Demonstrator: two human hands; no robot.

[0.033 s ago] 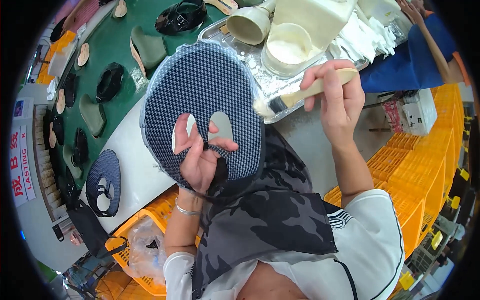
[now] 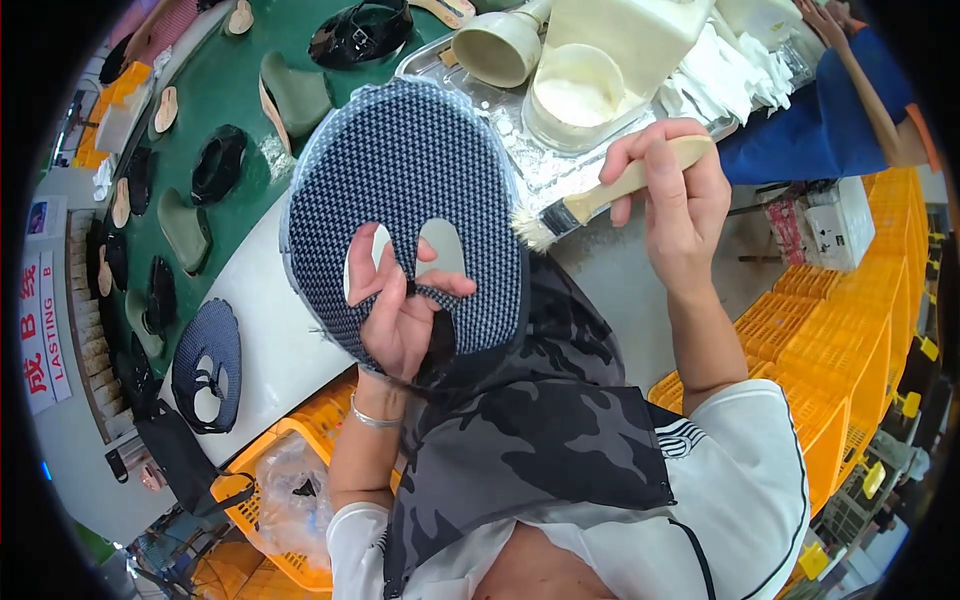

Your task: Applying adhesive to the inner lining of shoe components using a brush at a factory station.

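Note:
My left hand holds a black-and-grey woven shoe upper from below. Some fingers come up through its two cut-outs, and the thumb and fingers pinch the strap between them. A whitish coating shows along the upper's far rim. My right hand is closed around the wooden handle of a flat brush. Its pale, splayed bristles are beside the upper's right edge; whether they touch it, I cannot tell. Beyond the brush, a tub with white contents stands on a smeared metal tray.
A second woven upper lies on the white tabletop at left. The green belt carries black sandals and olive pieces. White cloths or gloves lie beside the tub. Orange crates stand at right, and an orange basket below.
The brush has tipped a little, its bristles shifting slightly down and right and fanning out more. The shoe upper and my left hand have barely moved.

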